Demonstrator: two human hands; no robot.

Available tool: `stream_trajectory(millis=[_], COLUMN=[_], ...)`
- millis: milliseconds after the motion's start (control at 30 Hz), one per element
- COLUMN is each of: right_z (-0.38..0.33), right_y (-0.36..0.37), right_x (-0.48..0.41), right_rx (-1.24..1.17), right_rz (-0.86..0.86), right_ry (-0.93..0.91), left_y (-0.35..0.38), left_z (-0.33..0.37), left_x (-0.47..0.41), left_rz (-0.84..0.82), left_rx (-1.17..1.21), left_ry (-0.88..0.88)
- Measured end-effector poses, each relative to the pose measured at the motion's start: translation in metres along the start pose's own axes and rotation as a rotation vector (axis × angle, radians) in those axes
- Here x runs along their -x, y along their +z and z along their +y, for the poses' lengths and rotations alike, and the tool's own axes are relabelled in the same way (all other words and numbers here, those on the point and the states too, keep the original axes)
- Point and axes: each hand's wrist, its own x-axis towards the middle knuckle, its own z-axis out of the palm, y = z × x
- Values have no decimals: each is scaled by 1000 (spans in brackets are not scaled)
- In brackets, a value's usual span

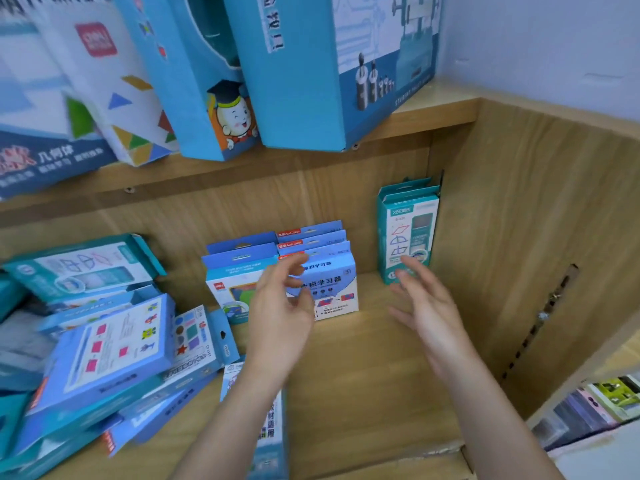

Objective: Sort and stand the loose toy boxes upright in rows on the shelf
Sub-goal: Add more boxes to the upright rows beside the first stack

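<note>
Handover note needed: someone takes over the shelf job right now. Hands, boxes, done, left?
Left hand: open, fingers loosely curved just in front of the blue boxes, holding nothing.
Right hand: open, empty, over the bare shelf board.
Done: blue boxes stand upright in two short rows at the back; teal boxes stand upright against the side panel.
Left: the loose pile on the left lies flat and tilted; one flat box lies under the left forearm. Stand these up in rows by kind.
</note>
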Motion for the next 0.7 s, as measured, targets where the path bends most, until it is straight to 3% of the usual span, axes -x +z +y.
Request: stream_trajectory(millis=[100,200,300,400,567,700], right_z=[3,12,29,42,57,61], right_y=[15,26,36,46,70,77], right_x=[9,18,32,56,87,91], right_rx=[110,299,560,710,673,543], right_rz=[-79,-196,-382,-549,-698,-582], right_ry=[12,-27,8,66,146,216], left_y=[-25,-49,-73,-91,-97,-89], left_z=[-28,-46,-59,-64,-73,-74], left_x=[3,19,47,76,104,113], left_rz=[31,-81,-206,-288,-353,-245], left_rx=[-85,-299,-664,-820,-576,-360], left_ry=[-129,-124,-46,-123,-336,-423])
